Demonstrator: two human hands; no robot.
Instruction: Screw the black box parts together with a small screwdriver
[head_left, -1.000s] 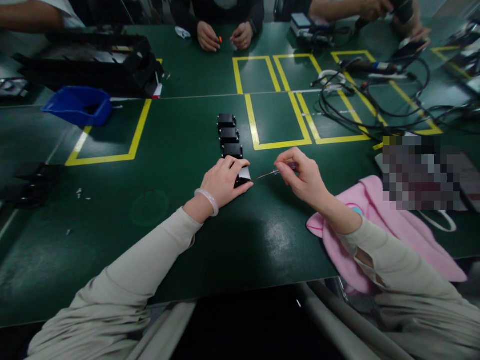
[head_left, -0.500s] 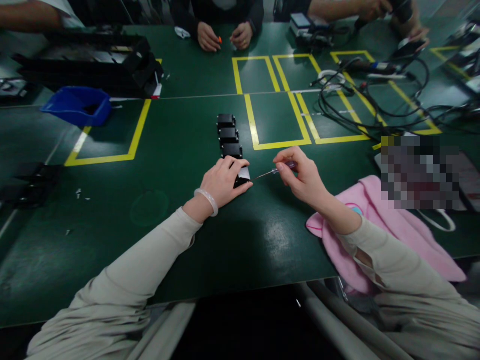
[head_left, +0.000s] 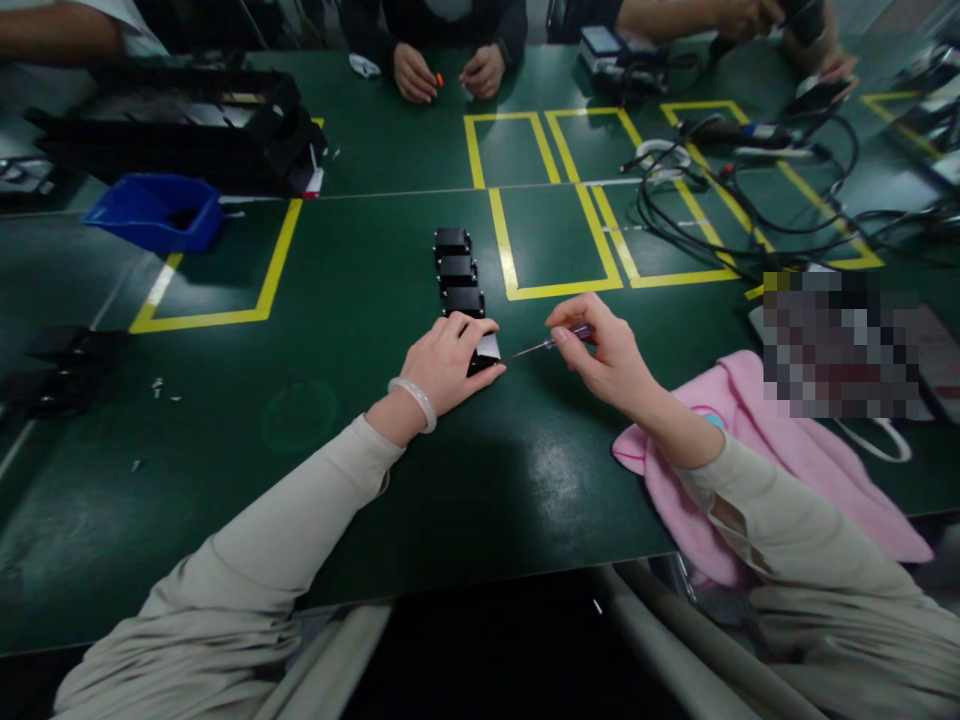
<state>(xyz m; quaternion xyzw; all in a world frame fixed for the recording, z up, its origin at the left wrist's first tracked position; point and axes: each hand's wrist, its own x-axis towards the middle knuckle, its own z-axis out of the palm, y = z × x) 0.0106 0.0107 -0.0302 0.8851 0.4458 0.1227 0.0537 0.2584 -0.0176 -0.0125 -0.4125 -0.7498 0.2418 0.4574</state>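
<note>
Black, probably light and stiff, the block (head_left: 488,352) sits at the row of blocks' (head_left: 457,267) near end; its smooth top may slip, so I'd grip opposite edges. My left hand (head_left: 448,362) clamps it; right of the row, my right hand (head_left: 597,345) pinches a screwdriver (head_left: 553,343).

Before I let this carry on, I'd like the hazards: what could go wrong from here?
The thin metal screwdriver with a purplish handle, in the right hand, has its tip close to the fingers of the left hand; a slip might jab them.

The small black block with a pale face sits at the near end of a row of black box-shaped parts, so a sideways push could knock that row askew.
</note>
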